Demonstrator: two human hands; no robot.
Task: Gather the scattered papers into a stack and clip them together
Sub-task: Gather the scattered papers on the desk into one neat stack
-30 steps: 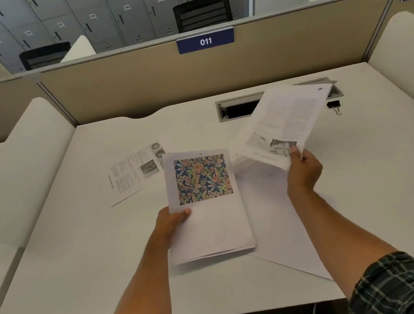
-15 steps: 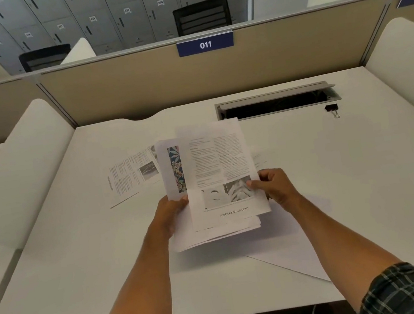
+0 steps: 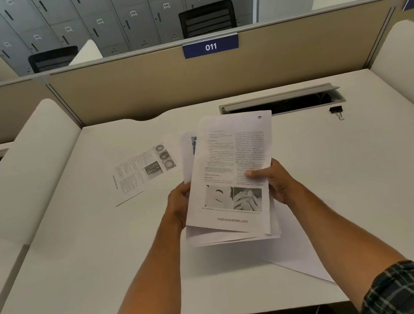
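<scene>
Leftmost, we see a printed sheet (image 3: 142, 171) lying flat on the white surface (image 3: 361, 176), left of centre and angled, apart from the rest. Next comes our left hand (image 3: 179, 204), its grip closed on the left edge of the stack of papers (image 3: 229, 196), with the fingers hidden behind the sheets. We hold that stack raised above the middle of the surface, tilted toward us; its top page carries two columns of text, two grey photos and a web address near the bottom, and the lower pages fan out unevenly at the bottom and left. Our right hand (image 3: 273, 181) grips the stack's right edge, thumb pressed flat on the top page. Under the stack and our right forearm, a blank sheet (image 3: 300, 257) lies flat, running toward the near edge. Farther right, a black binder clip (image 3: 336, 111) sits near the far edge, just beside the right end of the open cable tray (image 3: 280, 102).
</scene>
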